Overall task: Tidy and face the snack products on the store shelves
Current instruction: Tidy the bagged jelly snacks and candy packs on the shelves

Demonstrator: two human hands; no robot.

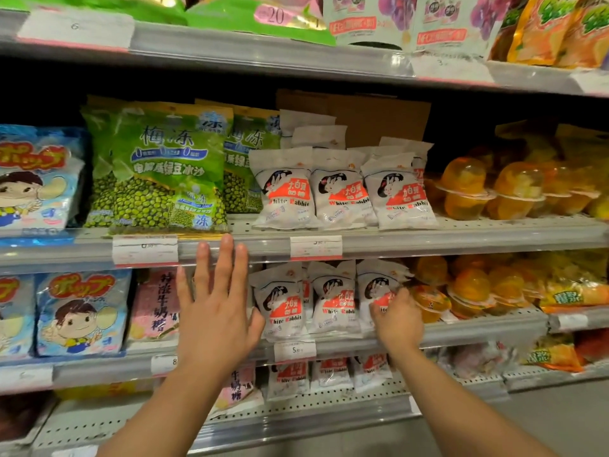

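Two bare forearms reach up from the bottom edge toward the shelves. Left hand [216, 308] is spread flat with fingers straight and apart, its fingertips [226, 240] overlapping the grey front rail of the middle shelf [428, 240] beside a white price tag [145, 250], while its thumb lies just beside the leftmost White Rabbit bag on the lower shelf [281, 305]. Right hand [397, 319] has its fingers curled against the rightmost White Rabbit bag on the lower shelf [375, 285], pressed to its front; whether the fingers truly pinch the bag or only touch it cannot be told from this angle. Between these two bags stands a third, upright and facing forward. On the middle shelf above, a row of three White Rabbit bags [339, 192] stands facing out, with more of the same tucked behind them. Left of that row lean green mung-bean bags [158, 169], and further left sit blue cartoon-face bags [36, 183], repeated on the lower shelf. Pink bags with red lettering [155, 308] stand partly hidden behind the left hand. Orange jelly cups [464, 189] fill the right side of both shelves, near the right hand but apart from it.
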